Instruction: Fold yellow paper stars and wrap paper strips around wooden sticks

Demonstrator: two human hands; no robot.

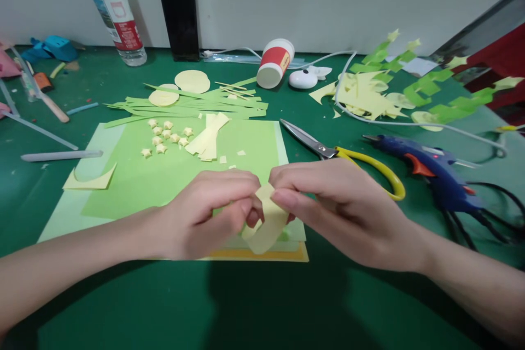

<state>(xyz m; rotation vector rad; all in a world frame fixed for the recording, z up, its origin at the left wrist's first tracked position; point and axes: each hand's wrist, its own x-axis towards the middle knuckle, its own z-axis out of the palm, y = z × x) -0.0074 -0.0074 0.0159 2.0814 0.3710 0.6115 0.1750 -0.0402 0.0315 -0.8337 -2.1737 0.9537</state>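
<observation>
Two bare hands meet above the near edge of a stack of green paper sheets (118, 191) on a dark green bench (172, 306). The right hand (348, 210) pinches a pale yellow paper strip (270, 224) between thumb and curled fingers; the left hand (205, 210), its fingers also curled in, grips the strip from the other side. The strip hangs down between them, its lower end curving toward the left; the left fingers hide part of it and blur softens the rest, so its exact fold is hard to make out.

Beyond the hands, small pale yellow folded stars (167, 134) lie scattered on the sheets, beside a crossed pile of pale strips (211, 136). Long green strips (135, 106) lie farther back. Yellow-handled scissors (309, 143) rest open just beyond the right hand, and a blue glue gun (445, 178) lies to their right. At the back, a bottle (123, 24) and a black phone (177, 11) stand against the wall, and a paper cup (275, 63) lies tipped over.
</observation>
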